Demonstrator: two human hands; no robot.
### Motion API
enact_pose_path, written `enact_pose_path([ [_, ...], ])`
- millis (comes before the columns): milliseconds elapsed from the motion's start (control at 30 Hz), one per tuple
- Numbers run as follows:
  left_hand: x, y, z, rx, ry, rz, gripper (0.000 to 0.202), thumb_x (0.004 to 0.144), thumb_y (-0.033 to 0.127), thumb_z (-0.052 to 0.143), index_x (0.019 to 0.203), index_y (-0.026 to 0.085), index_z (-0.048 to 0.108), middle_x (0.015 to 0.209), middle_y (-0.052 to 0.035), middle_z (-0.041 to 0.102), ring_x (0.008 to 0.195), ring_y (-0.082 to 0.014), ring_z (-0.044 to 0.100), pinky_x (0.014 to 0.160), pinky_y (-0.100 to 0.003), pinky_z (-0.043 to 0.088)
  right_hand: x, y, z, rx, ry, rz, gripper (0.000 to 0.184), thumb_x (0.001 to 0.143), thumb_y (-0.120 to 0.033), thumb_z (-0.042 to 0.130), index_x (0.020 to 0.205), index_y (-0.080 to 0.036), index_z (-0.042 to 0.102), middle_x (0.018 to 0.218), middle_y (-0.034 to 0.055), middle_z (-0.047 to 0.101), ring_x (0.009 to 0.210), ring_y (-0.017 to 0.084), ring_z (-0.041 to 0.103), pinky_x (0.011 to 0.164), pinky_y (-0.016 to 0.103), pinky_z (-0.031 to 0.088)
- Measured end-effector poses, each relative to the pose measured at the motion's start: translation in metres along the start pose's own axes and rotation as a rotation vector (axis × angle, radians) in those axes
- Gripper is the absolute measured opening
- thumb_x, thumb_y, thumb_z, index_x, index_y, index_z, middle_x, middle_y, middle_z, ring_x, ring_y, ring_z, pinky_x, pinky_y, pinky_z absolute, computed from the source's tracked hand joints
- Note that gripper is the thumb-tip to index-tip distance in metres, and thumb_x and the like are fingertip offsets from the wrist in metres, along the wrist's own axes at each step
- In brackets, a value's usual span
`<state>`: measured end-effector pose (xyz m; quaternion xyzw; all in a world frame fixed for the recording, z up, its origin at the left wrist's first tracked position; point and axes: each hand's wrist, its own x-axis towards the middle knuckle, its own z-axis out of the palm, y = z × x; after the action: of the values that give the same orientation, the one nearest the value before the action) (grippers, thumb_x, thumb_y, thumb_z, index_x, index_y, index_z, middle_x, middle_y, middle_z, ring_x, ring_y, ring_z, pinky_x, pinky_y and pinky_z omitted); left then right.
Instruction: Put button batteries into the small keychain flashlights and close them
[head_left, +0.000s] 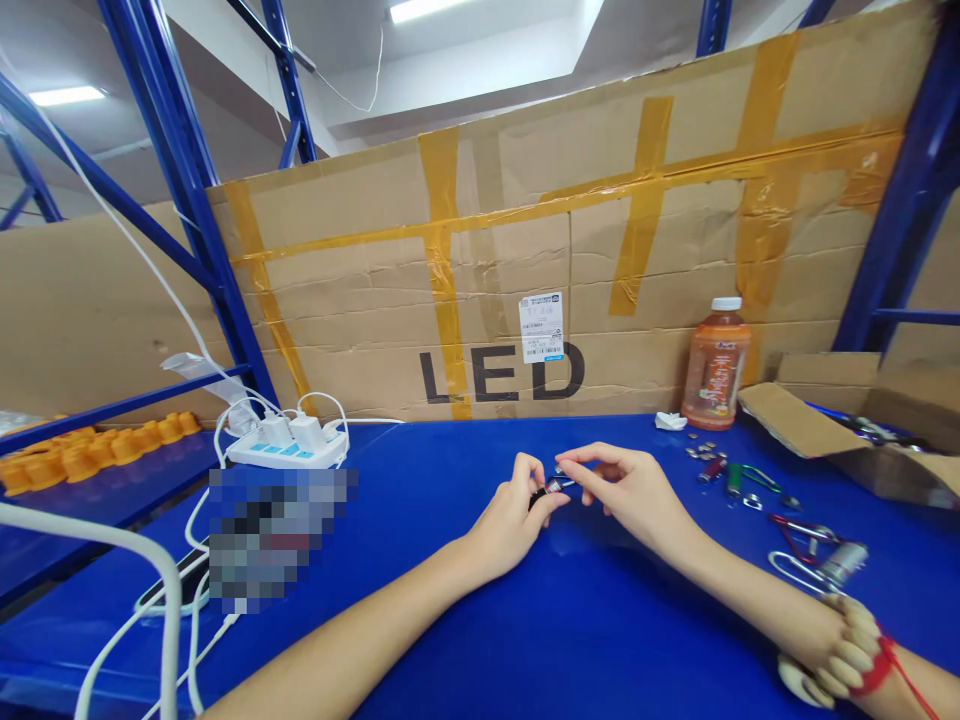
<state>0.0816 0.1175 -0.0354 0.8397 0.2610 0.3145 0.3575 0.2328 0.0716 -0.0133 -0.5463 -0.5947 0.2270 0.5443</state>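
Over the middle of the blue tabletop, my left hand is closed round a small dark cylinder that has a reddish, shiny end and a silvery metal loop. Most of the cylinder is hidden by the fingers. My right hand is just to the right, its thumb and forefinger pinched on a tiny silvery piece, too small to name. That piece is held close above the cylinder's shiny end; whether they touch, I cannot tell.
To the right lie several small metal discs, a green cylinder with a carabiner and a silver cylinder. Behind them stand an orange drink bottle and an open carton. A power strip with white cables is at left.
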Motion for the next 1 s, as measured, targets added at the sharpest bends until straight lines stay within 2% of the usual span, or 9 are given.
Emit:
enact_pose_path([
  [67,0.001,0.001,0.0,-0.008,0.017,0.023,0.011,0.087,0.028,0.039,0.089,0.021,0.031,0.059,0.007,0.045,0.055,-0.01,0.044,0.059,-0.022,0.036,0.003,0.001,-0.003,0.021,0.021,0.031,0.032,0.063,-0.044,0.063,0.077,-0.015,0.069,0.052,0.0018,0.061,0.042,0.011,0.052,0.034,0.02,0.036],
  [200,0.001,0.004,-0.001,0.035,0.069,0.038,0.015,0.089,0.026,0.035,0.103,0.021,0.035,0.063,0.0053,0.045,0.058,-0.0107,0.044,0.06,-0.023,0.035,0.006,0.002,-0.007,0.034,0.006,-0.011,0.03,0.062,-0.042,0.065,0.074,-0.015,0.068,0.063,0.0034,0.065,0.042,0.009,0.051,0.033,0.019,0.036],
  [367,0.001,0.007,-0.002,0.089,0.077,0.05,0.012,0.089,0.028,0.035,0.092,0.02,0.043,0.069,0.0027,0.048,0.06,-0.0104,0.043,0.059,-0.022,0.035,0.006,0.003,-0.008,0.023,-0.019,-0.136,0.024,0.065,-0.04,0.064,0.069,-0.017,0.067,0.074,0.0036,0.066,0.044,0.007,0.051,0.038,0.019,0.041],
  [467,0.001,0.008,-0.003,0.12,0.076,0.061,0.013,0.089,0.029,0.036,0.093,0.02,0.045,0.069,0.0026,0.05,0.06,-0.0108,0.045,0.059,-0.022,0.036,0.006,0.005,-0.009,0.014,-0.043,-0.157,0.024,0.067,-0.04,0.064,0.07,-0.017,0.067,0.075,0.0029,0.065,0.046,0.007,0.052,0.043,0.021,0.044],
  [567,0.001,0.008,-0.003,0.15,0.094,0.102,0.015,0.089,0.029,0.038,0.093,0.02,0.049,0.077,0.0009,0.054,0.067,-0.0119,0.049,0.064,-0.022,0.038,0.006,0.007,-0.009,0.036,-0.105,-0.104,0.026,0.069,-0.042,0.062,0.075,-0.016,0.064,0.08,0.0041,0.065,0.054,0.01,0.056,0.039,0.019,0.042],
  [667,0.001,0.005,-0.004,0.187,0.135,0.147,0.017,0.088,0.03,0.042,0.093,0.02,0.055,0.088,-0.0019,0.053,0.079,-0.0136,0.051,0.072,-0.024,0.04,0.005,0.007,-0.006,0.177,-0.237,0.008,0.032,0.071,-0.047,0.059,0.083,-0.017,0.057,0.085,0.0052,0.064,0.069,0.015,0.062,0.038,0.017,0.044],
  [767,0.002,0.002,-0.004,0.224,0.179,0.132,0.017,0.085,0.029,0.046,0.096,0.021,0.058,0.087,-0.002,0.048,0.08,-0.0139,0.05,0.075,-0.025,0.041,0.004,0.007,-0.003,0.353,-0.338,0.133,0.034,0.072,-0.049,0.059,0.083,-0.019,0.048,0.087,0.0036,0.063,0.079,0.017,0.065,0.048,0.021,0.052],
  [867,0.004,0.0,-0.004,0.238,0.194,0.1,0.018,0.084,0.028,0.048,0.097,0.021,0.059,0.083,-0.0006,0.045,0.075,-0.013,0.05,0.073,-0.026,0.043,0.003,0.008,0.0,0.452,-0.419,0.242,0.033,0.073,-0.047,0.06,0.083,-0.02,0.044,0.083,0.0022,0.065,0.075,0.016,0.067,0.06,0.025,0.054],
  [1000,0.008,-0.001,-0.002,0.221,0.195,0.096,0.019,0.079,0.028,0.054,0.097,0.022,0.052,0.076,0.0027,0.041,0.069,-0.012,0.047,0.065,-0.024,0.044,0.003,0.014,0.004,0.485,-0.413,0.241,0.033,0.07,-0.045,0.064,0.081,-0.018,0.048,0.073,-0.0003,0.064,0.071,0.013,0.066,0.069,0.025,0.054],
])
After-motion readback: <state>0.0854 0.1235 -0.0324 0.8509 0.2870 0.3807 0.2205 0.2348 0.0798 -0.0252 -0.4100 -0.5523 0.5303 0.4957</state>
